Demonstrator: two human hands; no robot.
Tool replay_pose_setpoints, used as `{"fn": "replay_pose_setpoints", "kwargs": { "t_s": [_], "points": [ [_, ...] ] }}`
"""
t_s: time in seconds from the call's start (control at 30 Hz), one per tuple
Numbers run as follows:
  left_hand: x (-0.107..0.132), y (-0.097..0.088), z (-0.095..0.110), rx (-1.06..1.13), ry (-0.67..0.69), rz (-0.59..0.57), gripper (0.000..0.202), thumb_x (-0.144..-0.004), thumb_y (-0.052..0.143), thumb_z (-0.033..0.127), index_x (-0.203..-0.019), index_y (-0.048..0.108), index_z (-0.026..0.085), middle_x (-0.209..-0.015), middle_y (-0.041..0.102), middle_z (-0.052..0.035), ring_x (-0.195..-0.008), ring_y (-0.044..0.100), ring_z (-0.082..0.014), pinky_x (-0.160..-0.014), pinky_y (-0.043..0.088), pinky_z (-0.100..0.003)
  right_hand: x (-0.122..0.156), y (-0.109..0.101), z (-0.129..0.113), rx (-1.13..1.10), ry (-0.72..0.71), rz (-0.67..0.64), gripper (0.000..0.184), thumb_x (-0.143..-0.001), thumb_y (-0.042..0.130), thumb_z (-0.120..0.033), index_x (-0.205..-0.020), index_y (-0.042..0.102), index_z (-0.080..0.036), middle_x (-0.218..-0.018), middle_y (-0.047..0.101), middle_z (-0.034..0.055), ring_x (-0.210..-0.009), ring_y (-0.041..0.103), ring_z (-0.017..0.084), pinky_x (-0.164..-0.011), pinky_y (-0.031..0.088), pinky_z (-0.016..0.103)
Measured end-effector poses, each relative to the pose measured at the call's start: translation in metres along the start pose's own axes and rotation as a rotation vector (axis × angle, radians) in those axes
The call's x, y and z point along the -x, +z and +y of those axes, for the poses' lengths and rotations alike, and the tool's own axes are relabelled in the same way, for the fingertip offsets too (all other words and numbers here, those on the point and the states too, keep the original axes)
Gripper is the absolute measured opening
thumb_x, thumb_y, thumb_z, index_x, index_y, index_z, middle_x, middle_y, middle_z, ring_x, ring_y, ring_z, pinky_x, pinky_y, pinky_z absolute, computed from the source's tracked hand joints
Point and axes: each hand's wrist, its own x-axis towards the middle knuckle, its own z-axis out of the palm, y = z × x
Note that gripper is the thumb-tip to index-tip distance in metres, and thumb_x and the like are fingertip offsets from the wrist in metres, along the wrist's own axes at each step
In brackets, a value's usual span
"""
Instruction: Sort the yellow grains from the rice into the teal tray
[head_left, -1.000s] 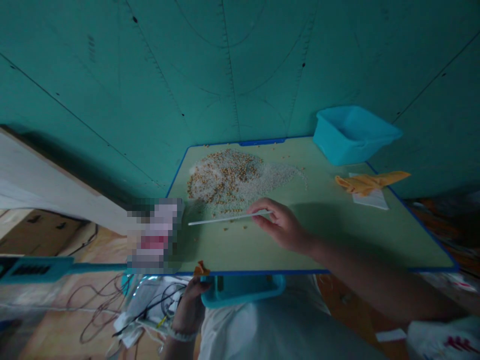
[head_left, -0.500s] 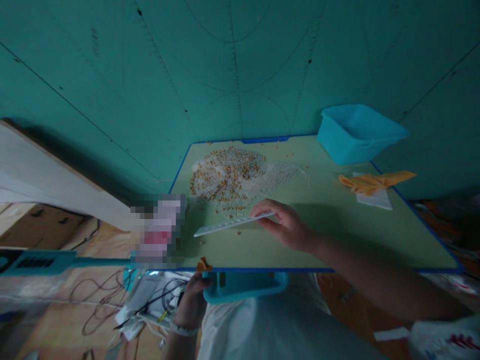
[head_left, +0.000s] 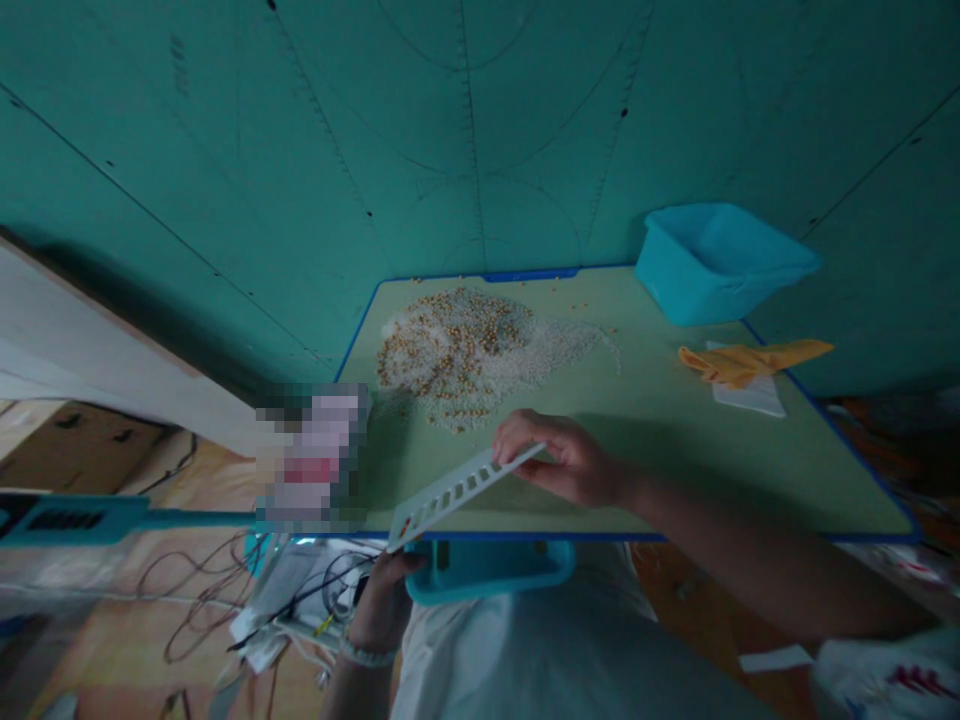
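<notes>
Fingers (head_left: 511, 436) of the right hand (head_left: 559, 462) are pinching a slotted white strip (head_left: 454, 493); the left hand (head_left: 382, 602) is gripping a blue tray (head_left: 491, 592) below the near edge of the bench (head_left: 637, 400). The right forearm (head_left: 742, 560) is stretching over the bench's right side. Unlike a moment ago, the strip's free end is dipping past that edge.

A whitish garment (head_left: 517, 655) covers the torso, red markings (head_left: 926, 683) show on the pale right sleeve (head_left: 855, 672), and a light bracelet (head_left: 367, 656) rings the left wrist (head_left: 375, 636).
</notes>
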Motion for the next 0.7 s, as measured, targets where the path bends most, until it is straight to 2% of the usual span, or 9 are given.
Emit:
{"fn": "replay_pose_setpoints", "kwargs": {
  "t_s": [0.07,0.13,0.23,0.3,0.37,0.47,0.7],
  "points": [
    [0.001,-0.003,0.000,-0.003,0.009,0.014,0.021,-0.047,0.067,0.012,-0.067,0.071,0.018,-0.064,0.073,0.0001,-0.058,0.065,-0.0205,-0.062,0.051,-0.032,0.001,-0.008,-0.004,-0.042,0.058,-0.010,0.006,-0.081,0.056,-0.019,-0.085,0.059,-0.022,-0.084,0.062,0.0025,-0.084,0.057,0.015,-0.079,0.045,0.035],
    [0.001,-0.004,0.000,-0.012,0.009,0.016,0.017,-0.047,0.068,0.013,-0.063,0.071,0.018,-0.060,0.072,-0.0007,-0.057,0.064,-0.0205,-0.061,0.051,-0.032,0.001,-0.020,-0.006,-0.090,0.162,0.037,0.004,-0.080,0.057,-0.021,-0.083,0.060,-0.022,-0.083,0.062,0.0016,-0.083,0.058,0.015,-0.078,0.045,0.033],
    [-0.001,-0.006,-0.001,-0.007,0.000,-0.006,0.018,-0.048,0.068,0.014,-0.066,0.072,0.017,-0.056,0.070,-0.0011,-0.054,0.063,-0.0199,-0.059,0.051,-0.032,0.000,-0.041,-0.001,-0.121,0.371,0.260,0.009,-0.073,0.066,-0.026,-0.079,0.062,-0.022,-0.079,0.062,-0.0003,-0.080,0.058,0.014,-0.075,0.044,0.029],
    [-0.002,-0.005,-0.002,0.001,-0.011,-0.004,0.020,-0.048,0.068,0.014,-0.067,0.073,0.017,-0.056,0.070,-0.0011,-0.051,0.062,-0.0188,-0.059,0.052,-0.032,-0.002,-0.053,0.007,-0.188,0.455,0.409,0.017,-0.065,0.071,-0.028,-0.078,0.061,-0.023,-0.074,0.061,-0.0021,-0.071,0.057,0.013,-0.068,0.044,0.027],
    [-0.003,-0.002,-0.003,0.007,-0.022,0.024,0.019,-0.046,0.068,0.013,-0.064,0.073,0.016,-0.055,0.070,-0.0008,-0.049,0.062,-0.0180,-0.059,0.052,-0.032,-0.004,-0.061,0.013,-0.266,0.478,0.512,0.021,-0.061,0.073,-0.027,-0.076,0.060,-0.023,-0.071,0.062,-0.0035,-0.068,0.057,0.012,-0.066,0.043,0.026],
    [-0.003,0.005,-0.003,0.024,-0.035,0.062,0.021,-0.043,0.068,0.012,-0.062,0.073,0.017,-0.055,0.071,-0.0003,-0.050,0.062,-0.0181,-0.060,0.052,-0.032,-0.007,-0.065,0.015,-0.310,0.510,0.571,0.024,-0.057,0.074,-0.025,-0.075,0.059,-0.022,-0.070,0.062,-0.0039,-0.067,0.056,0.011,-0.066,0.042,0.025],
    [-0.003,0.010,-0.003,0.009,-0.044,-0.007,0.016,-0.045,0.067,0.013,-0.059,0.072,0.016,-0.054,0.071,-0.0015,-0.050,0.063,-0.0196,-0.062,0.052,-0.034,-0.012,-0.074,0.007,-0.226,0.597,0.682,0.026,-0.056,0.071,-0.026,-0.074,0.052,-0.021,-0.066,0.057,-0.0035,-0.061,0.054,0.013,-0.061,0.041,0.028]
  ]
}}
